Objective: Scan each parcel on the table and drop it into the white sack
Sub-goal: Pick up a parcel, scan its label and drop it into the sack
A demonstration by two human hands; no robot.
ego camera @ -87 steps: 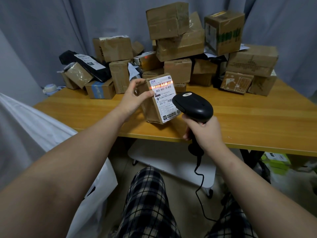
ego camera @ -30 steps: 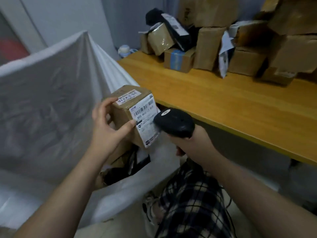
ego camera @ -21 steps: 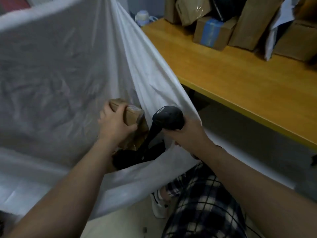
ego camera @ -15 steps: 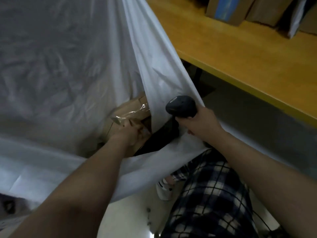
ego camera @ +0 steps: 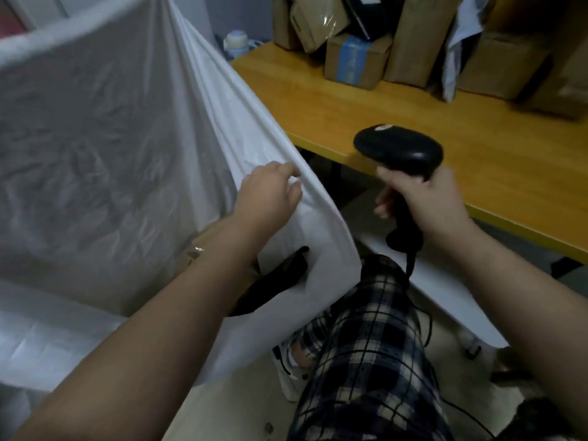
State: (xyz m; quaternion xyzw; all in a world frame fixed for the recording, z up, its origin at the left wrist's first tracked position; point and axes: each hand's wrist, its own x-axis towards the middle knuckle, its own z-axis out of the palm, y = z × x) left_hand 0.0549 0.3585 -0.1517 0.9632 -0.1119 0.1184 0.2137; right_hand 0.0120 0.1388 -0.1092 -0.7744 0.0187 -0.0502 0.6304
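Note:
The white sack stands open at the left, beside the wooden table. My left hand is empty, fingers loosely curled, at the sack's near rim and over its mouth. A corner of a brown parcel shows inside the sack under my left forearm, next to something black. My right hand grips the handle of the black barcode scanner in front of the table's edge. Several brown cardboard parcels are stacked at the back of the table.
A small white and blue jar stands at the table's far left corner. My lap in plaid trousers is below, with the scanner's cable hanging beside it. A white platform lies under the table.
My left hand carried the scanned parcel off the table, lowered it into the sack, let go and came up empty. My right hand with the scanner rose back toward the table edge.

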